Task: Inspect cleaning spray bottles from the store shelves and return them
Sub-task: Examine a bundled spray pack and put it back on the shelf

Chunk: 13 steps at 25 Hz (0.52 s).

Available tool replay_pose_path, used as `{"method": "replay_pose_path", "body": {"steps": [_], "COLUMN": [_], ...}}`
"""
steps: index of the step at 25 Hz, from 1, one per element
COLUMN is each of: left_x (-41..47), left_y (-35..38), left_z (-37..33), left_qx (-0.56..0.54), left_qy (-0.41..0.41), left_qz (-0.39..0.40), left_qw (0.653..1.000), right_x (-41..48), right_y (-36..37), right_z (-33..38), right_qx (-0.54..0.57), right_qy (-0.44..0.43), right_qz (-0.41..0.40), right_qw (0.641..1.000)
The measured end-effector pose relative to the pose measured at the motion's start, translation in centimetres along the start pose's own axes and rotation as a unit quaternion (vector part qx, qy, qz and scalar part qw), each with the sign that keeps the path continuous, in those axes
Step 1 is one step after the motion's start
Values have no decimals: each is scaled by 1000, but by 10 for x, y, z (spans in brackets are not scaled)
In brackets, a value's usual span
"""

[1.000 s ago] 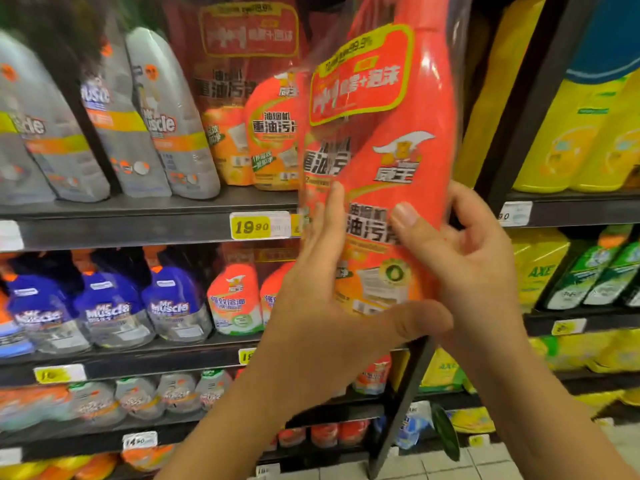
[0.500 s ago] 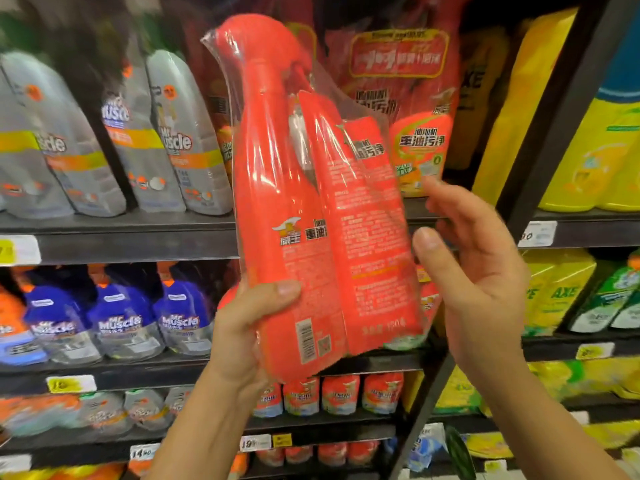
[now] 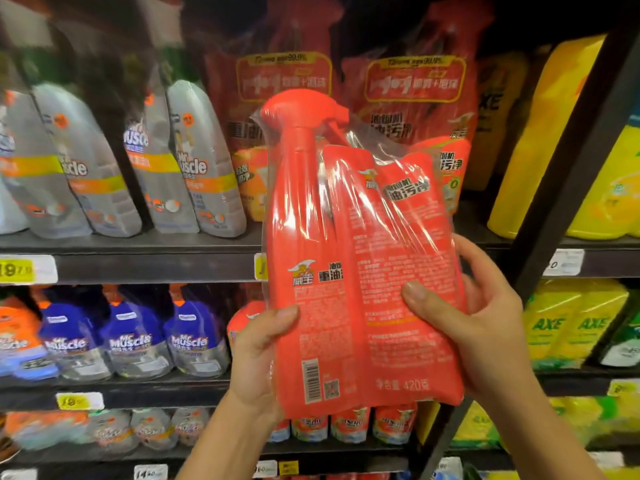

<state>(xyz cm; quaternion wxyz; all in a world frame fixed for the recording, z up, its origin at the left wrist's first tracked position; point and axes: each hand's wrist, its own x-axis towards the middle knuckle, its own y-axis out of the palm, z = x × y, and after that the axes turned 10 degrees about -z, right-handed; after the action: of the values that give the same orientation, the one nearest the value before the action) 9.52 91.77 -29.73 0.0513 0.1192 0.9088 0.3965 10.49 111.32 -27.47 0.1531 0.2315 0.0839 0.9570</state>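
Observation:
A red spray bottle pack (image 3: 349, 258), a trigger bottle and a refill pouch wrapped together in clear film, is held upright in front of the shelves with its back label and barcode facing me. My left hand (image 3: 256, 355) grips its lower left edge, thumb on the front. My right hand (image 3: 474, 323) grips the lower right side, thumb across the pouch. More red packs of the same kind (image 3: 412, 98) stand on the upper shelf behind it.
Grey Mr Muscle bottles (image 3: 194, 161) fill the upper shelf at left, blue ones (image 3: 131, 341) the shelf (image 3: 138, 268) below. Yellow bottles (image 3: 554, 140) and AXE packs (image 3: 571, 323) sit right of a black upright post (image 3: 554, 202). Small orange bottles (image 3: 349, 427) line a lower shelf.
The pack has been turned from its front label to its back. My right hand, apart from it half a second ago, now grips its right side; the pack has shifted right.

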Motion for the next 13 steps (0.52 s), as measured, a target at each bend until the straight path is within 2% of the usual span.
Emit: {"method": "replay_pose_path", "body": {"steps": [4, 9, 13], "left_x": [6, 13, 15], "left_y": [-5, -9, -11], "left_z": [4, 12, 16], "left_qx": [58, 80, 60], "left_qy": [-15, 62, 74], "left_qz": [-31, -84, -85], "left_qw": [998, 991, 992], "right_x": [-9, -24, -20], "right_y": [-3, 1, 1], "right_z": [6, 9, 9], "right_qx": [-50, -122, -145], "right_qy": [-53, -109, -107], "right_qz": [-33, -32, -23], "right_qw": [997, 986, 983]}}
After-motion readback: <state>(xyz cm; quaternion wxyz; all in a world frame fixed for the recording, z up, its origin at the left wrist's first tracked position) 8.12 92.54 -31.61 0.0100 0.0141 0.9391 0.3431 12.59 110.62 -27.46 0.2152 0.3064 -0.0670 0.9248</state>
